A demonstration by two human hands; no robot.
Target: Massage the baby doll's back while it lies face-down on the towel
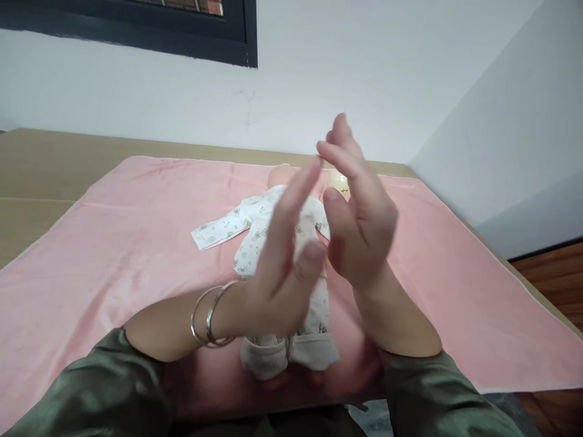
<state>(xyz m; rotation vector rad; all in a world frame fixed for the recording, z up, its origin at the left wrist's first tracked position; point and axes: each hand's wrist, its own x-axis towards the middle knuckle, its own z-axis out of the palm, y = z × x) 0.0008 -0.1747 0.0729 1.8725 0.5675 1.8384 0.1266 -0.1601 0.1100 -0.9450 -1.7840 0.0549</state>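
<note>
My left hand (289, 267) and my right hand (364, 218) are raised in front of me, palms turned toward each other. Fingers on both are stretched out, with nothing held between them; whether the palms touch is unclear from the blur. Below and behind them a baby doll (281, 176) lies on its back on a pink blanket (150, 261). It wears a white printed top (252, 246) and light trousers with turned-up cuffs (314, 352). My hands hide much of its head, chest and one sleeve. Two silver bangles (210, 315) circle my left wrist.
Partly behind my right hand is a pale yellow rounded object (337, 181) with dark marks. The blanket covers most of a wooden table (36, 164), which meets a white wall (346, 67) at the back. A dark window frame (246, 30) is at upper left.
</note>
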